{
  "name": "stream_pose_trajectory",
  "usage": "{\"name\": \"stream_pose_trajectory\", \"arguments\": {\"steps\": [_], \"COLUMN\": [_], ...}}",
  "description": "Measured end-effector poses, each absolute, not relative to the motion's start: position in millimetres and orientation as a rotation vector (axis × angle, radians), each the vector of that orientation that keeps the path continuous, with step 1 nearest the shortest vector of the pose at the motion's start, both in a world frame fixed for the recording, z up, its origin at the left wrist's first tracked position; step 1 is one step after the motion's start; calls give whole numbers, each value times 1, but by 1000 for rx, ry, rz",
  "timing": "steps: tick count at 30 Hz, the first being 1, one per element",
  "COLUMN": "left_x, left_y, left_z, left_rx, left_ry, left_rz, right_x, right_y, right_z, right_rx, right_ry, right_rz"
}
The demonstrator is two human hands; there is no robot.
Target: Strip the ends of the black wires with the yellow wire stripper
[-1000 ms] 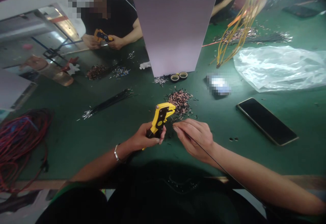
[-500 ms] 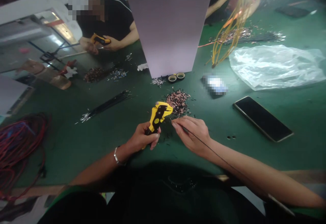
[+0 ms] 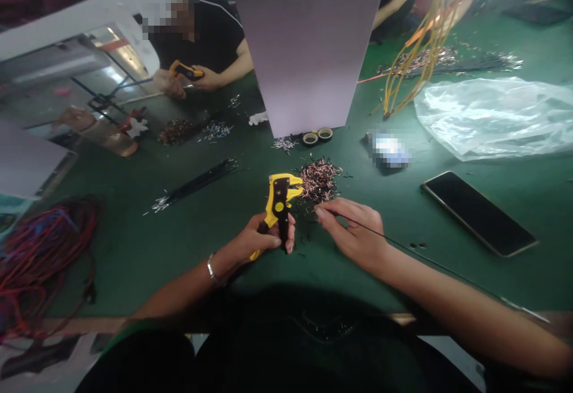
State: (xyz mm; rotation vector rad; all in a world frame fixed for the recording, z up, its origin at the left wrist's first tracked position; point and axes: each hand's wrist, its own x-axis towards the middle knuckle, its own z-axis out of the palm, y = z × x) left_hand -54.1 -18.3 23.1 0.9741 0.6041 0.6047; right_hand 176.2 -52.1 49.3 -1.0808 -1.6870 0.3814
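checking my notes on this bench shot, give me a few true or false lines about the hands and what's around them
1. The left hand holds a yellow and black wire stripper. True.
2. The right hand pinches a thin black wire. True.
3. The smartphone lies left of the stripper. False: it lies to the right of the right hand.
4. The silver bangle is on the right wrist. False: it is on the left wrist.
5. The copper wire scraps sit in a box. False: they lie in a loose pile on the green bench.
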Motion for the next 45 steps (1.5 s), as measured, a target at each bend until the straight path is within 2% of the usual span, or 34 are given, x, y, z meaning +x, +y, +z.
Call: {"name": "stream_pose_trajectory", "arguments": {"steps": [21, 29, 39, 45], "left_x": [-54, -55, -47, -42], "left_y": [-22, -24, -18, -21], "left_z": [27, 23, 29, 36], "left_rx": [1206, 1286, 983, 977], "left_ry": [717, 881, 701, 693], "left_rz": [571, 588, 599, 583], "right_x": [169, 168, 178, 169], "right_y": [-57, -57, -51, -55], "right_z": [47, 47, 51, 50], "right_rx": [-918, -941, -1212, -1049], "right_ry": [-1836, -1818, -1497, -1624], "right_rz": [198, 254, 500, 425]}}
